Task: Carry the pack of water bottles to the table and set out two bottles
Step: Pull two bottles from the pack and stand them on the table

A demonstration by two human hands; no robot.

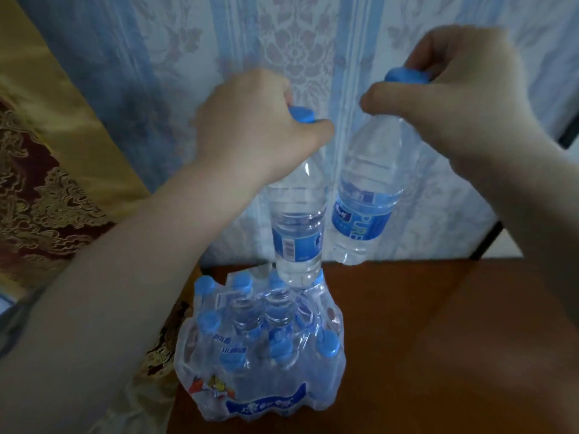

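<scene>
**Two bottles lifted clear of the pack, not yet set down**

Head view: The pack of water bottles (pixel 255 349) is seen standing on the wooden table (pixel 423 339), near its left edge, with the shrink wrap opened at the top and blue caps showing inside. Two bottles are held in the air above it. The left hand (pixel 250 126) is closed around the cap and neck of the left bottle (pixel 297 223), whose base hangs just over the pack's opening. The right hand (pixel 454 89) is pinched on the blue cap of the right bottle (pixel 363 198), which hangs slightly tilted, its base above the table's far edge. The two bottles are close together, almost touching at the shoulders. A patterned curtain (pixel 282 42) fills the background, and a gold embroidered fabric (pixel 47 183) is seen on the left.

The carrying step is judged done; the setting-out step is in hand. For the next move, both bottles would need to be brought over bare tabletop to the right of the pack, lowered upright until the bases rest flat, and only then released. Because each is held by the cap alone, swinging should be expected and damped before release.
</scene>
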